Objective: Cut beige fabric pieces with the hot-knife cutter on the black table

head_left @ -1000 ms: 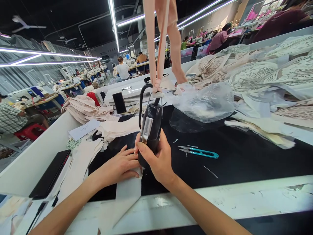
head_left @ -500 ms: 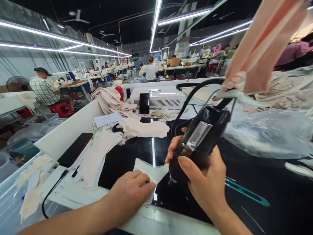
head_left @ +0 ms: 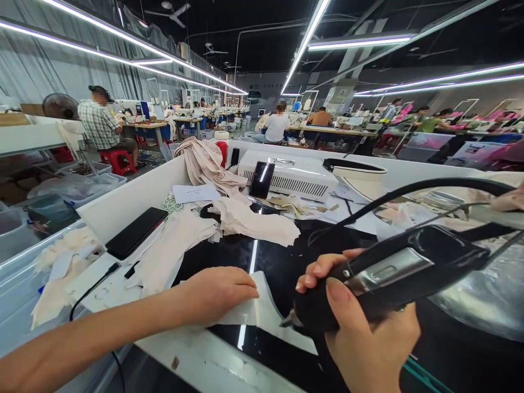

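Observation:
My right hand [head_left: 364, 322] is wrapped round a black corded hand tool [head_left: 393, 273]. It has a silver lever-like plate on its side and a small pointed metal tip, which sits close beside a white fabric piece [head_left: 270, 311]. The tool is tilted, its tip down to the left and its cord end raised to the right. My left hand [head_left: 223, 292] has its fingers closed together at the piece's left part; its thumb and fingertips are partly hidden. The piece lies on the glossy black tabletop [head_left: 229, 254], and a crease runs across it near my fingers.
Cut pale fabric pieces [head_left: 262, 221] lie behind my hands. A black phone [head_left: 137, 232] rests at the left, another phone [head_left: 262, 180] leans on a white vented box [head_left: 290, 172]. The tool's black cable [head_left: 393, 199] arches rightward. A teal tool [head_left: 426, 376] lies lower right. Co-workers sit farther back.
The tool has tipped over to the right, its body lower, with its tip beside the white piece. My left hand has shifted left and up slightly; the piece has turned. The camera view has swung left.

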`<state>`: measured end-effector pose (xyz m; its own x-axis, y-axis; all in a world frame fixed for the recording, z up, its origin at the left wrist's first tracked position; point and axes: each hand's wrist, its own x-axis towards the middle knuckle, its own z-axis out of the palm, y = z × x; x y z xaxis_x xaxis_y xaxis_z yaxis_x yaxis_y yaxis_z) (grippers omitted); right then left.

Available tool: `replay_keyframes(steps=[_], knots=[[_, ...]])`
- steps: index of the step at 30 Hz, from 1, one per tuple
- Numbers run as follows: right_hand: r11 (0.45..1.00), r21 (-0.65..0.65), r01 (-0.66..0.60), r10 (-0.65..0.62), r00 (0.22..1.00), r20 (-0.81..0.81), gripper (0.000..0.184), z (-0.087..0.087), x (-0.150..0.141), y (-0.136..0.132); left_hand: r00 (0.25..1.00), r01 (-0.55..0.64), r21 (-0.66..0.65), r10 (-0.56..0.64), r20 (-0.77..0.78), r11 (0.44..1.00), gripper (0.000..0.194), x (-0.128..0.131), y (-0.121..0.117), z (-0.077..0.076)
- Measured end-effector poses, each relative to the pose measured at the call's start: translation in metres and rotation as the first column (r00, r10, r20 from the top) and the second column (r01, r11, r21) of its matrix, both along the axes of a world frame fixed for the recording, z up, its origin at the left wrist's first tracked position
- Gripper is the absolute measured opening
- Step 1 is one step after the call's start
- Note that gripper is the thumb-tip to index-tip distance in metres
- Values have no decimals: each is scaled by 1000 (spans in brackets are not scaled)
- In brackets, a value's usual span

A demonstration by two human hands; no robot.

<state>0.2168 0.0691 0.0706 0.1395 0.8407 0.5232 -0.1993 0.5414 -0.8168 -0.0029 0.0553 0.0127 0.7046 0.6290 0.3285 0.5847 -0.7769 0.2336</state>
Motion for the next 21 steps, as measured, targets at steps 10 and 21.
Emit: replay_keyframes(steps=[10,21], knots=[[999,-18,45,-46,999,-14,37,-2,11,-7,995,4,18,-2,-98,1000,36,26,38,-14],[993,-115,16,-18,1000,-11,41,-6,23,-11,998,22,-10,-22,-51,1000,33,13,30,-20]])
